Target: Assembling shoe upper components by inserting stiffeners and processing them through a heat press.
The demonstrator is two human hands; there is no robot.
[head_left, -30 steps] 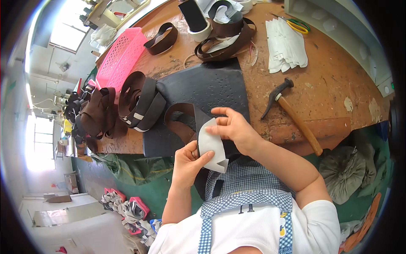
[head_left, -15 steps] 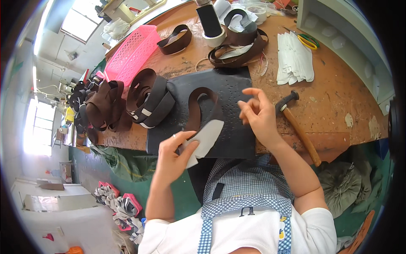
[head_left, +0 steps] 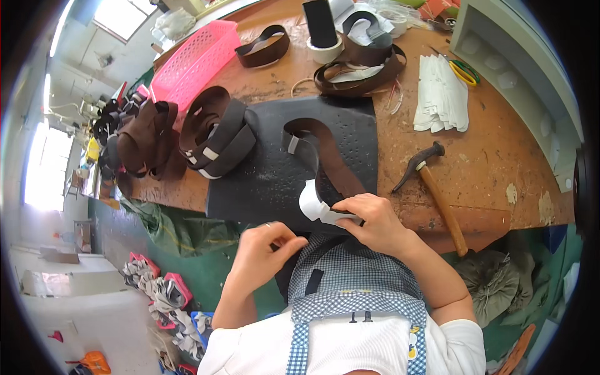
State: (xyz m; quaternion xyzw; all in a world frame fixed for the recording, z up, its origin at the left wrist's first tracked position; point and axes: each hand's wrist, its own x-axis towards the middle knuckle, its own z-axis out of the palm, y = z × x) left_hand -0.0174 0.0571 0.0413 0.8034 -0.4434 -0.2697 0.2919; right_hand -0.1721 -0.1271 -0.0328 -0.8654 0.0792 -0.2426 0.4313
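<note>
My right hand (head_left: pixel 373 219) grips a curled white piece (head_left: pixel 310 200) that looks like paper or thin lining, joined to a dark brown band (head_left: pixel 337 164). The band loops away from me over a black pitted mat (head_left: pixel 250 194); its inner side looks grey, with a pale tab near the bend. Left of the white piece, apart from it, my left hand (head_left: pixel 264 253) is over the table's front edge. Its fingers are curled, thumb against the forefinger, and nothing shows in them.
A hammer (head_left: pixel 442 209) with a wooden handle lies right of the mat. Behind it are stacked white strips (head_left: pixel 441 94) and yellow-green scissors (head_left: pixel 464 72). Rolled brown bands (head_left: pixel 219 137) stand on the left, near a pink basket (head_left: pixel 194 62). Tape (head_left: pixel 325 50) and more bands (head_left: pixel 359 78) sit at the back.
The white piece with its band has passed from my left hand to my right and curled over. My right hand has come down to it; my left hand has moved slightly nearer me.
</note>
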